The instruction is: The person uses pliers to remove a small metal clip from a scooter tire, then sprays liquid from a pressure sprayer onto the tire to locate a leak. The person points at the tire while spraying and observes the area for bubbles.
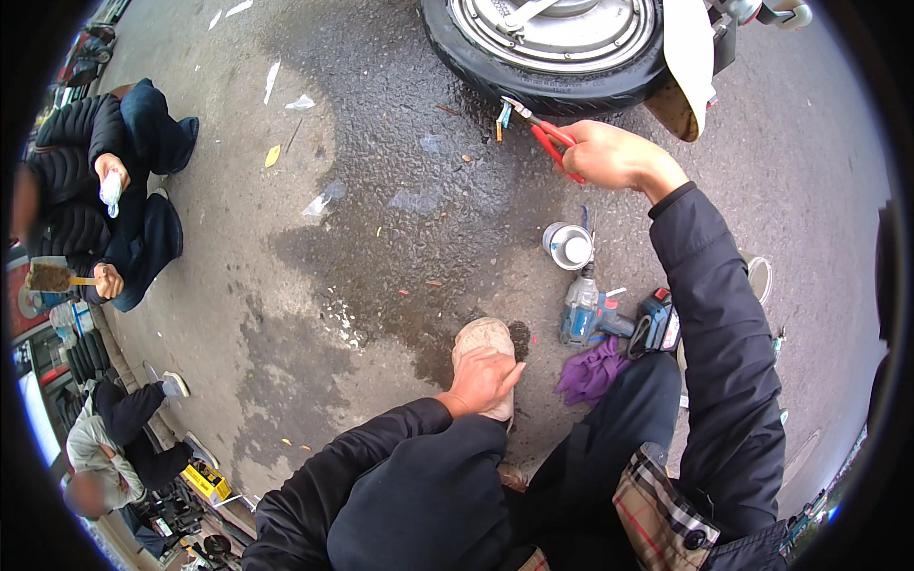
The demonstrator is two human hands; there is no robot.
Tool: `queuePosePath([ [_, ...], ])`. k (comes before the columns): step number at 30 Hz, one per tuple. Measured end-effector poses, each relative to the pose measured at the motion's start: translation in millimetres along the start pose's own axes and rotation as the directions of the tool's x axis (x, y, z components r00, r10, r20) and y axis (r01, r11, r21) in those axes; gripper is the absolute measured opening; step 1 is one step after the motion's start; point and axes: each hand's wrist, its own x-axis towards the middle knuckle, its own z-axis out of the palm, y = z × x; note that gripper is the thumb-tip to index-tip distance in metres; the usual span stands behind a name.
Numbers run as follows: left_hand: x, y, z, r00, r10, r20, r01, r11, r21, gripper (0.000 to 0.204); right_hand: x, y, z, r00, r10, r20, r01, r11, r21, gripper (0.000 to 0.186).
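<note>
My right hand [609, 157] is closed round the red handles of a pair of pliers [549, 138]. Their metal jaws point left, close beside the black tyre [562, 84] of a wheel with a silver hub. Small orange and blue pieces [501, 120] show at the jaws; whether they are gripped cannot be made out. My left hand [484, 378] lies over the toe of my pale shoe [483, 339], fingers stretched out and holding nothing.
Right of the shoe lie an open can [568, 246], a blue-grey cordless power tool [579, 309] and a purple cloth [592, 371]. Wet asphalt [409, 190] carries scraps and a yellow leaf [273, 155]. At left, one person [81, 205] holds things; another [109, 457] sits lower down.
</note>
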Motion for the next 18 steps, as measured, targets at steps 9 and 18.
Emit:
queuePosePath([
  [9, 0.3, 1.6, -0.9, 1.0, 0.011, -0.006, -0.011, 1.0, 0.013, 0.038, 7.2, 10.8, 5.8, 0.997, 0.079, -0.026, -0.074, 0.984, 0.163, 0.027],
  [18, -0.1, 0.4, 0.2, 1.0, 0.011, -0.005, -0.011, 1.0, 0.018, 0.038, 7.7, 10.6, 27.4, 0.956, 0.119, -0.27, -0.11, 0.993, 0.048, 0.044],
])
